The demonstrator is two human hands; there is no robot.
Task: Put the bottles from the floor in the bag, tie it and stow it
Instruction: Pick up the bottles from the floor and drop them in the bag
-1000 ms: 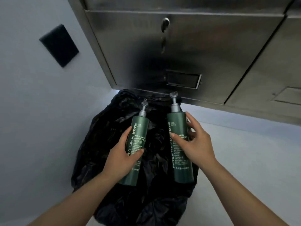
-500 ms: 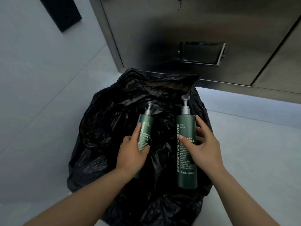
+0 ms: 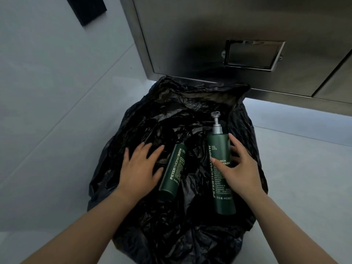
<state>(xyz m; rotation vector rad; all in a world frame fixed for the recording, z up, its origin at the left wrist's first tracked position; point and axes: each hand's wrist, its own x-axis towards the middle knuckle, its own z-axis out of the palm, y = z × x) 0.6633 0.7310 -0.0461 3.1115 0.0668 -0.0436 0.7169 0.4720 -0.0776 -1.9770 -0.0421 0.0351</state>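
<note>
The crumpled black plastic bag (image 3: 171,111) sits on the pale floor (image 3: 297,168), its far edge at the foot of the brushed-steel cabinet (image 3: 190,35) behind it. Two bottles lie side by side in the bag's open top. The shorter dark green cylindrical bottle (image 3: 172,174) lies on the left, tilted (its upper end is hidden among the folds). The left hand (image 3: 139,168) is just beside it on the left, over the plastic. The taller dark green pump bottle (image 3: 219,149) lies to the right, its pump toward the cabinet, gripped by the right hand (image 3: 242,168). A black rectangular wall plate (image 3: 87,8) sits far left, behind.
</note>
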